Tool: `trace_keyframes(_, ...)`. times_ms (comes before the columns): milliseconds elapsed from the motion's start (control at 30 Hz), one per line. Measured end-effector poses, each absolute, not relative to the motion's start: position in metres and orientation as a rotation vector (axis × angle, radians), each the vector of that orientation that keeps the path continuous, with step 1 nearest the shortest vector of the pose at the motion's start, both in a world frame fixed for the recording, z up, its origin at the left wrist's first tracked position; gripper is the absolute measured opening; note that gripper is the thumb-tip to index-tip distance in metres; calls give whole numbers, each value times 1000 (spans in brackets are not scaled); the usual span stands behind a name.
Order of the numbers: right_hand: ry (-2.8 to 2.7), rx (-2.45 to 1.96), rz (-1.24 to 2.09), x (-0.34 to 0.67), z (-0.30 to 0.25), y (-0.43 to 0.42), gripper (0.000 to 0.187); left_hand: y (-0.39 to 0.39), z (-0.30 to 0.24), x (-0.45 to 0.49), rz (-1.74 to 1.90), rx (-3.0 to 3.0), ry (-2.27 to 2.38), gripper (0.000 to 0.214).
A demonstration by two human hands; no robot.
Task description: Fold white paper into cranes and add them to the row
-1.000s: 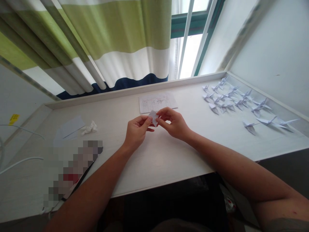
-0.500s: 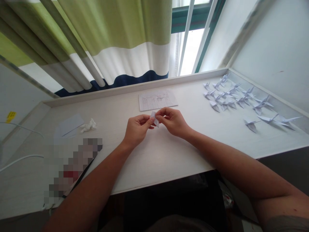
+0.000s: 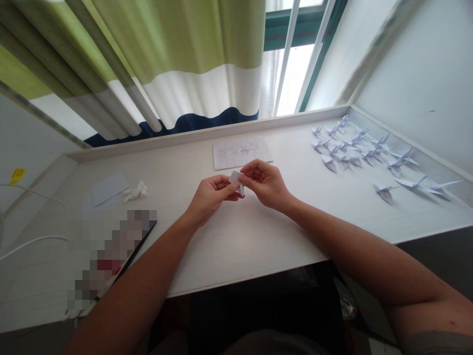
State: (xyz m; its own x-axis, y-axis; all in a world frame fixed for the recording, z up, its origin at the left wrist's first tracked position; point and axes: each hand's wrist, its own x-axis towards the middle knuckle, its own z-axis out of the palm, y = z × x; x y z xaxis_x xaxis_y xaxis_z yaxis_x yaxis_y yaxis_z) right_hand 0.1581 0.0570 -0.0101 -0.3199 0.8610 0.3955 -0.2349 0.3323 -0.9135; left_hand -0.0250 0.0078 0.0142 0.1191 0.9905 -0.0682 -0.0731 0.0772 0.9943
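Between my two hands, above the middle of the desk, is a small folded piece of white paper (image 3: 235, 177). My left hand (image 3: 215, 194) pinches its left side, thumb on top and fingers curled beneath. With thumb and forefinger, my right hand (image 3: 264, 182) grips the right edge. The fingertips of both hands hide part of the folds. Just behind the hands lies a printed sheet or pad (image 3: 240, 154) with a table on it. Several folded paper cranes (image 3: 347, 145) stand in a cluster at the right, one of them (image 3: 384, 190) nearer to me.
Loose white sheets (image 3: 109, 189) and a crumpled tissue (image 3: 136, 191) lie on the left of the white desk (image 3: 251, 246). A flat, blurred-out object (image 3: 114, 256) is beside my left forearm. Cables (image 3: 33, 241) run in from the left. A raised rim borders the back.
My right hand has shifted slightly up, and the folded paper has turned a little, showing a broader flat face. Both hands still hold it.
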Motion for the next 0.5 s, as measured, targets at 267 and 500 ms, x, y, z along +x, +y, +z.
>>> trace_keyframes(267,-1457,-636,1149,157,-10,58,39,5,7,-22,1010,1166,1000,39)
trace_keyframes(500,-1453,-648,1206,156,-5,49,36,5,4,-21,1057,1148,863,35)
